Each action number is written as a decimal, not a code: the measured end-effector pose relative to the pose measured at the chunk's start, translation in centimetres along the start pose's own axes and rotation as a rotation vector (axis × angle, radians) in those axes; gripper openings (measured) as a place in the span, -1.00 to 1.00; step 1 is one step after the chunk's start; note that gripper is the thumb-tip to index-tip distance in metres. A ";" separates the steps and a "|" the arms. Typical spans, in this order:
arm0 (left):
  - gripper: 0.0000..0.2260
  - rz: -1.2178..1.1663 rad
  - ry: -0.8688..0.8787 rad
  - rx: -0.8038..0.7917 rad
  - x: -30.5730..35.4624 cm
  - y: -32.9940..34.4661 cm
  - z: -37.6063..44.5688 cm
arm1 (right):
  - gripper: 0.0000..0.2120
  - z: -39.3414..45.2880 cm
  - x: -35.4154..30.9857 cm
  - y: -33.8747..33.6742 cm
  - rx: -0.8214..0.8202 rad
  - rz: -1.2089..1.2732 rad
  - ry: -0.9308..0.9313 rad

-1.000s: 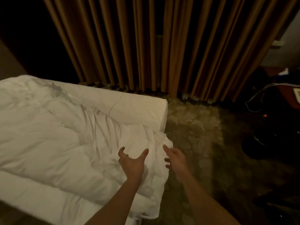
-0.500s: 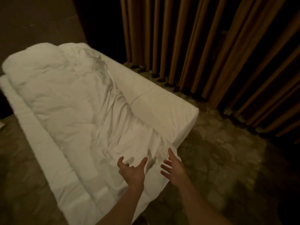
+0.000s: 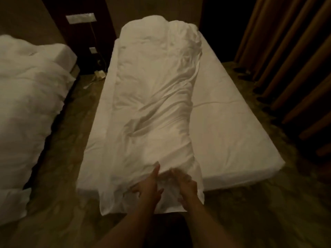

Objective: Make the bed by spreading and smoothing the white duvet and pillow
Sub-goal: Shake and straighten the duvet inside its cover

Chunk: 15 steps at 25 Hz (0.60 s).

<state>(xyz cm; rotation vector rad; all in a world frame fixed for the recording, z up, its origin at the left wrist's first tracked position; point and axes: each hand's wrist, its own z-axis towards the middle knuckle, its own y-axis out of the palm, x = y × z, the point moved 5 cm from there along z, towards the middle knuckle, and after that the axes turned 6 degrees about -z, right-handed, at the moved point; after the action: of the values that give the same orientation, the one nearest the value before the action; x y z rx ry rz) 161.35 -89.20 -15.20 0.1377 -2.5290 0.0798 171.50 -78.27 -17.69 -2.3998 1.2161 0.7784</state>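
I count two beds: one mattress (image 3: 223, 133) at frame centre, a second bed (image 3: 30, 97) at the left edge. One white duvet (image 3: 155, 97) lies bunched lengthwise down the centre mattress. My left hand (image 3: 149, 185) and right hand (image 3: 186, 185), both blurred, grasp its near end. No readable writing

**Dim room, patterned floor, brown curtains**

Low, warm light. A mottled brownish floor (image 3: 59, 158) runs under and to both sides of the hands. Far to their right hang pleated brown curtains (image 3: 286, 68). Well to their left lies a second bed (image 3: 26, 104) with rumpled white bedding. Ahead and left, a dark wall panel (image 3: 80, 42) carries a pale plate (image 3: 80, 17) with a cord hanging below it.
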 end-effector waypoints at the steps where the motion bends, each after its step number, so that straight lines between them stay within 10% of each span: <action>1: 0.21 -0.070 -0.014 0.015 -0.6 0.7 0.6 | -0.12 1.0 0.2 -0.3 -0.002 -0.057 -0.021; 5: 0.68 -0.255 0.136 0.130 -0.7 2.4 6.1 | 0.55 5.9 -0.6 1.1 0.098 0.001 0.049; 7: 0.55 -0.212 0.273 0.127 0.1 2.7 7.7 | 0.73 8.2 -1.6 2.8 0.124 0.061 0.033; 15: 0.23 -0.491 0.629 0.019 -2.2 2.5 14.4 | 0.09 9.7 0.2 2.8 0.239 0.472 -0.208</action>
<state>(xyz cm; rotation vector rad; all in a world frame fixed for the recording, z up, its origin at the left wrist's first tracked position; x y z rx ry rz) 154.68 -87.85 -28.30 0.6305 -1.8119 -0.0446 166.26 -74.93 -25.58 -1.8116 1.7006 0.9262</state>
